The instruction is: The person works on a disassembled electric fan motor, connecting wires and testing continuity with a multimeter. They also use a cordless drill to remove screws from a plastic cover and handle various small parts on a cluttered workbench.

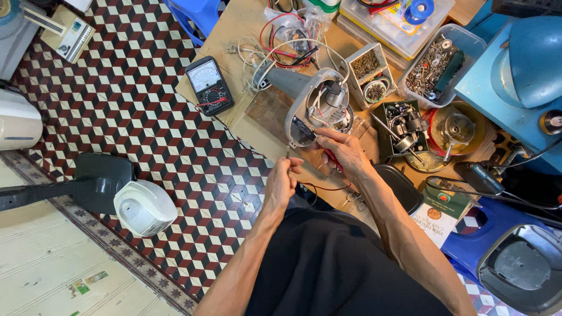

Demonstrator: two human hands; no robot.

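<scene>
Item: I probe the open grey plastic appliance housing; right hand grips red probe, left hand pinches something small; steady contact seems needed.

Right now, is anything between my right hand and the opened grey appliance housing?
Nothing visible. The right hand is already at the open rim of the grey housing, fingertips touching its edge. The left hand sits apart, nearer the body.

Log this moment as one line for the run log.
left hand: pinching a small part, unclear | right hand: red-handled tool at open grey housing | multimeter: on workbench
</scene>
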